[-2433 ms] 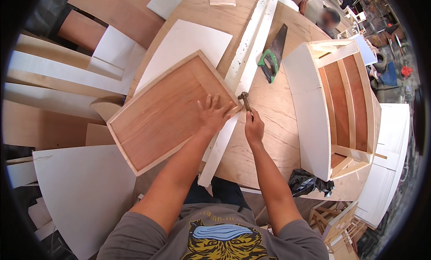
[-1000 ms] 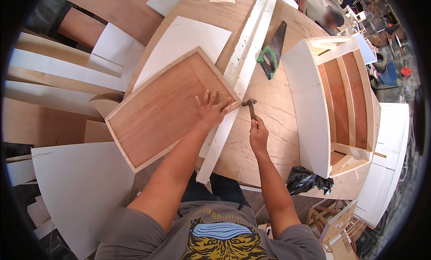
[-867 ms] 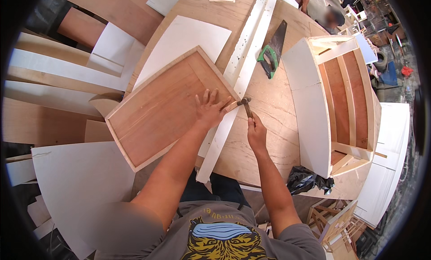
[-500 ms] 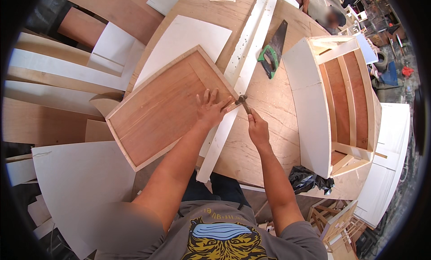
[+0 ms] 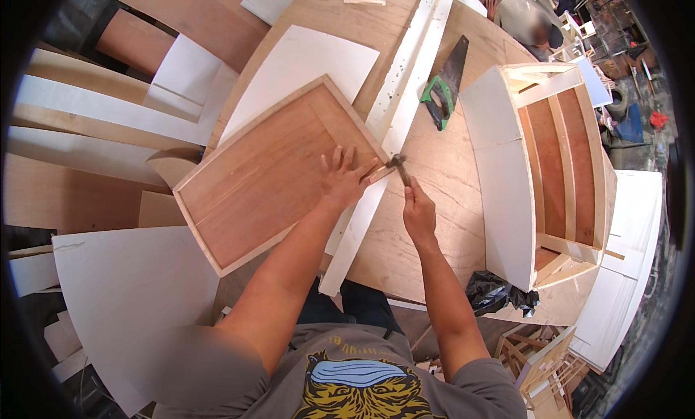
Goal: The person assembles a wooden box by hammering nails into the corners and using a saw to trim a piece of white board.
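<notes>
A brown wooden panel with a raised pale frame (image 5: 268,173) lies tilted across a long white board (image 5: 362,227) on the worktable. Spread over the panel's right part, my left hand (image 5: 344,180) presses down with its fingers apart, the nearest ones close to the frame's right corner. My right hand (image 5: 420,215) is closed round the handle of a hammer (image 5: 403,171). The hammer's dark head is at that corner, just beside my left fingers. Whether a nail stands under the head is too small to tell.
A green-handled handsaw (image 5: 445,86) lies beyond the white board. To the right stands a white cabinet carcass (image 5: 499,180) with inner slats, a black plastic bag (image 5: 496,292) by its near end. Boards (image 5: 79,137) are stacked left. Another person (image 5: 532,28) is at the far right.
The whole view has shifted slightly. The hammer head stays by the panel's corner, its handle at a slightly different angle. My left hand keeps its place on the panel.
</notes>
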`<control>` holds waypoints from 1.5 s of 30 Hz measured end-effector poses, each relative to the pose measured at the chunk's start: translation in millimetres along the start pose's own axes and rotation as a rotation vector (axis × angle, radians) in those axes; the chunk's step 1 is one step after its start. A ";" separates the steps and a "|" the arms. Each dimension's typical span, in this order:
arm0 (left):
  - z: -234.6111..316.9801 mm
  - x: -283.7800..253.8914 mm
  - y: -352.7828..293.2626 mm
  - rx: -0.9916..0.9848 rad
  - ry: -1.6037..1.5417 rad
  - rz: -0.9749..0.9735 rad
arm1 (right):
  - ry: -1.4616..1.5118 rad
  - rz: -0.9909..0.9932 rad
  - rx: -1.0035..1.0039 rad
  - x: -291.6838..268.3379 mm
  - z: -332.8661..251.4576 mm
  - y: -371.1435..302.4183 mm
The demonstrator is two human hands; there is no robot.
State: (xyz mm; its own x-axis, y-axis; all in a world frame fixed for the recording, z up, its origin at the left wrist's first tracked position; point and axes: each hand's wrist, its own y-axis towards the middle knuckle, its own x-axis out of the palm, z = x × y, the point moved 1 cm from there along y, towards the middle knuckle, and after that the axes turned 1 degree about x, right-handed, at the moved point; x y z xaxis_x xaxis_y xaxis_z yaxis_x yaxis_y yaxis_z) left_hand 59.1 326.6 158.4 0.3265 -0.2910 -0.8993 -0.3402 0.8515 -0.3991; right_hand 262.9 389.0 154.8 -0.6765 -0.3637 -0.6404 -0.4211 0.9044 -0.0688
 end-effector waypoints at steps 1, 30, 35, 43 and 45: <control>0.2 0.1 0.4 -0.001 0.000 0.000 | 0.001 -0.001 0.000 2.4 2.5 -1.7; -8.6 7.0 5.7 0.031 0.039 0.070 | -0.436 0.137 -0.217 11.2 -9.2 -10.5; -7.7 4.9 9.8 0.038 0.033 0.076 | -0.515 0.105 -0.241 16.3 3.1 -7.2; -11.8 4.1 4.6 0.014 0.064 0.020 | -0.505 0.144 -0.244 14.6 -6.8 -12.2; -12.1 5.3 5.5 0.027 0.058 0.073 | -0.541 0.120 -0.253 16.5 -3.2 -13.8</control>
State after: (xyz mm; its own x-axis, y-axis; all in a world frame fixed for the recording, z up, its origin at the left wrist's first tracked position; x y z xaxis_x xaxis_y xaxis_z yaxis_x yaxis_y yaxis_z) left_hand 48.3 324.5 149.3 0.2497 -0.2515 -0.9351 -0.3369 0.8828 -0.3274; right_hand 255.7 369.8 147.7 -0.3527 -0.0373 -0.9350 -0.5361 0.8270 0.1693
